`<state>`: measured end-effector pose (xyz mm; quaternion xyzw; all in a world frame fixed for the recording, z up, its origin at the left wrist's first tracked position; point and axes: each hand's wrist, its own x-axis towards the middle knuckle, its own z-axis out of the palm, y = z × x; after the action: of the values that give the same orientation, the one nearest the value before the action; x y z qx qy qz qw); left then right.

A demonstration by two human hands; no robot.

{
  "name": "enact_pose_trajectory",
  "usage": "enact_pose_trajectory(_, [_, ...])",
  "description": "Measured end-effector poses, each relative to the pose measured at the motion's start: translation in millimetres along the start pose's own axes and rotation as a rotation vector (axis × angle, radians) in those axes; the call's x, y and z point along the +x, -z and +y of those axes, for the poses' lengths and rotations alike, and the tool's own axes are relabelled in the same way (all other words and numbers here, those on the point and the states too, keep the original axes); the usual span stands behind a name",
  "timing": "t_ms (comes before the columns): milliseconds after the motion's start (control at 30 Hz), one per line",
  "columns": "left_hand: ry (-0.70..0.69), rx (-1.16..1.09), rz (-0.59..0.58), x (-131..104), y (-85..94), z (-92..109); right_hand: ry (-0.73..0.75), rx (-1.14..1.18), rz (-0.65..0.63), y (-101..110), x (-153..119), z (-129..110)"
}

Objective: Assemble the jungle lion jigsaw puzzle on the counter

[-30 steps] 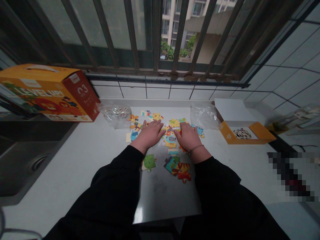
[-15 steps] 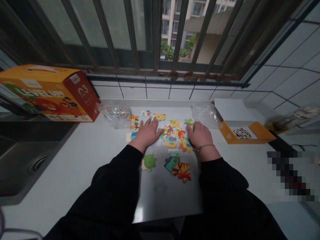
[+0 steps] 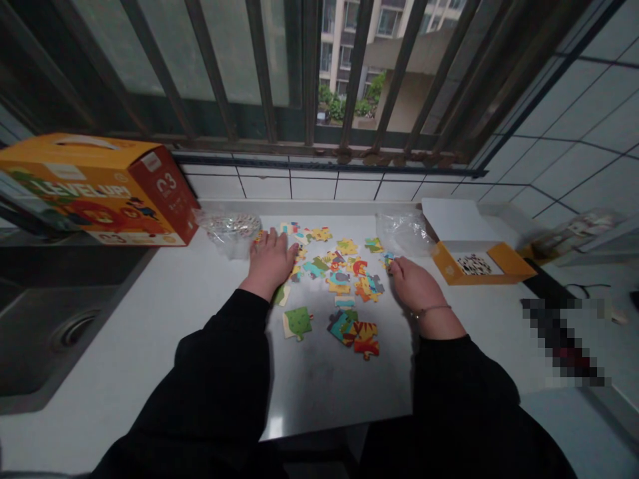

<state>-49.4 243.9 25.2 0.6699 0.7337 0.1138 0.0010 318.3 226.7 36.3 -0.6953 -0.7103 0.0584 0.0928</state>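
Observation:
Colourful jigsaw pieces [image 3: 339, 266] lie scattered over the white counter between my hands. My left hand [image 3: 271, 263] rests palm down at their left side, fingers stretched out, covering some pieces there. At the right side my right hand [image 3: 417, 286] is closed, thumb and finger on a small blue-and-yellow puzzle piece [image 3: 388, 259]. Closer to me lie a green puzzle piece [image 3: 298, 322] and, to its right, a teal-and-green piece [image 3: 342, 327] touching an orange striped piece [image 3: 366, 338].
A yellow-and-red carton [image 3: 100, 189] stands back left beside a sink [image 3: 34, 366]. A filled clear bag [image 3: 232, 229] lies behind my left hand, and a crumpled clear bag [image 3: 407, 233] behind my right. An open yellow box [image 3: 514, 263] sits at right, below the barred window.
My left hand has slid left, uncovering pieces at the centre. My right hand has shifted right and turned, going from spread fingers to a pinch on a puzzle piece.

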Motion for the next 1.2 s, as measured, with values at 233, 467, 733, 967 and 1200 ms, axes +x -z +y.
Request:
enact_pose_trajectory(233, [0.03, 0.006, -0.127, 3, -2.1, -29, -0.1, -0.181, -0.088, -29, -60, 15])
enact_pose_trajectory(467, [0.002, 0.034, -0.147, -6, -0.1, -28, 0.042, -0.113, -0.035, -23, -52, 6])
enact_pose_trajectory(733, [-0.093, -0.03, -0.179, -37, 2.1, -31, -0.091, -0.142, 0.057, -30, -60, 3])
enact_pose_trajectory(967, [-0.117, -0.011, -0.187, -48, 8.6, -9, 0.284, -0.048, 0.025, -20, -63, -19])
enact_pose_trajectory(1200, [-0.315, -0.026, -0.198, -54, 6.9, 9, 0.202, -0.078, 0.038, -22, -59, -18])
